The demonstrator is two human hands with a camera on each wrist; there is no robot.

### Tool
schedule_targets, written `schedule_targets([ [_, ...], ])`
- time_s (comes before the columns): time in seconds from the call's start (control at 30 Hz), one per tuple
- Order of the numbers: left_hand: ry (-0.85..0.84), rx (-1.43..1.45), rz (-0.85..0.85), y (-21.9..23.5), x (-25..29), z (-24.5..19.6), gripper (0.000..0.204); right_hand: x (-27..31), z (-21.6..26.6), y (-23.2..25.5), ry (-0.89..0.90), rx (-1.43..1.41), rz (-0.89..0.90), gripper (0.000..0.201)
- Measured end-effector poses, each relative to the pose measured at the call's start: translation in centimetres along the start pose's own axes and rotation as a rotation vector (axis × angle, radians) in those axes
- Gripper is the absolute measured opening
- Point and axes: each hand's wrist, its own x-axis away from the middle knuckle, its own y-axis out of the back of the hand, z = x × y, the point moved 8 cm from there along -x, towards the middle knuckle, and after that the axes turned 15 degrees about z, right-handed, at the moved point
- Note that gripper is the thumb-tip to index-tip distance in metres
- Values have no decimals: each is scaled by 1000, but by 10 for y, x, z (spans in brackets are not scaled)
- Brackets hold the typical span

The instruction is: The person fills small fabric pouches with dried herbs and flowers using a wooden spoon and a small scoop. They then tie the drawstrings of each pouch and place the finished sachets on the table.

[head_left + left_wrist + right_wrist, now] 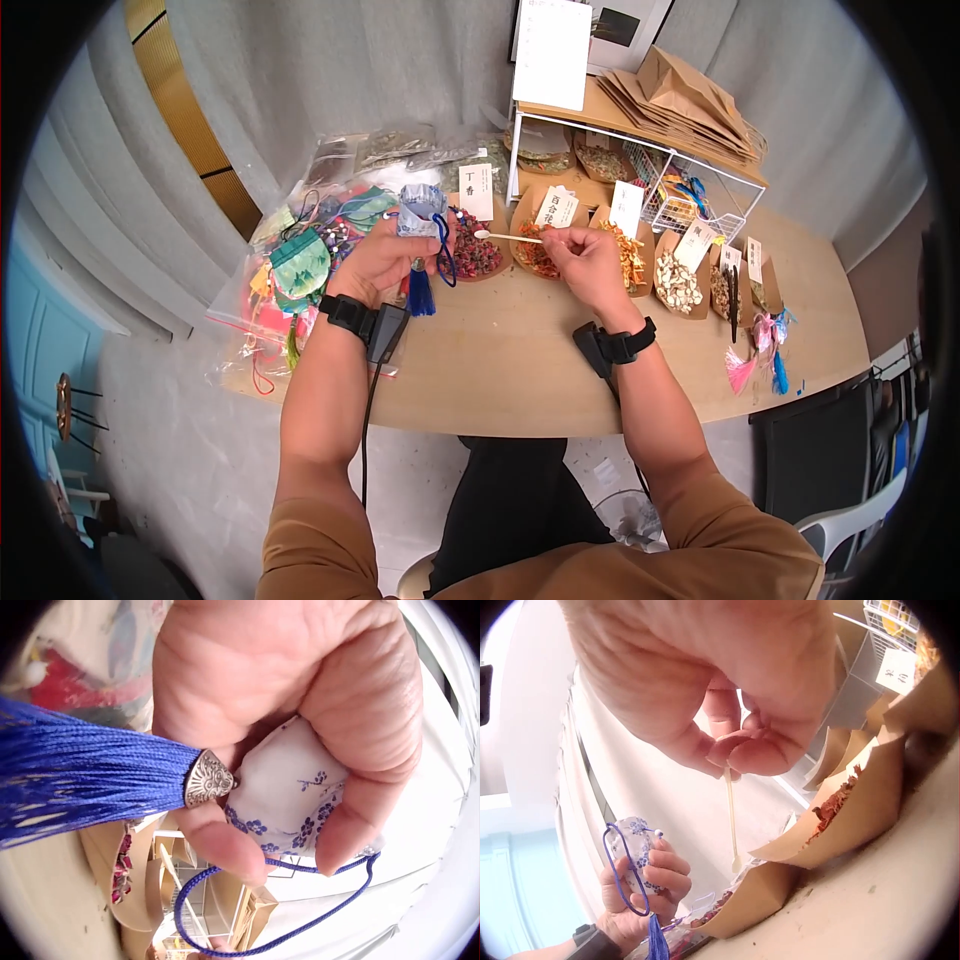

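Observation:
My left hand [375,258] grips a small white pouch [421,205] with blue flowers, held upright above the table's left part. A blue cord loops off the pouch, and a blue tassel [97,776] with a silver cap [208,780] hangs from it. Between thumb and fingertips my right hand [588,268] pinches the end of a thin pale spoon [732,817], its small tip pointing left toward the pouch. That tip [483,234] is over the tray of red dried buds [480,256]. The pouch's inside is hidden.
Labelled paper trays of dried flowers and slices [679,284] line the table [500,370]. Plastic bags with colourful pouches [300,265] lie at left. Behind stands a rack with paper bags [690,100]; black tweezers [733,300] and pink and blue tassels [742,368] are at right.

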Motion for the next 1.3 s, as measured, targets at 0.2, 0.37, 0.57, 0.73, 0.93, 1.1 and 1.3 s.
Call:
schedule_targets([
  [0.2,5,-4,-16,1,1,-1,46,2,5,-2,1,-78,30,13],
  [0.37,31,4,-8,0,1,2,47,7,14,5,-21,-232,42,11],
  [0.57,23,13,11,-2,0,3,47,7,13,-3,5,-55,69,12],
  [0.73,22,15,8,-1,0,4,45,3,0,-8,-75,-86,97,13],
  [0.93,28,-8,-1,-3,-1,3,42,2,-7,-19,-126,-73,170,16],
  [1.1,28,1,-5,-3,-2,4,42,4,-3,-21,-131,-64,199,17],
  [1.3,26,8,5,1,-2,7,42,1,-14,-18,-198,-224,197,14],
])
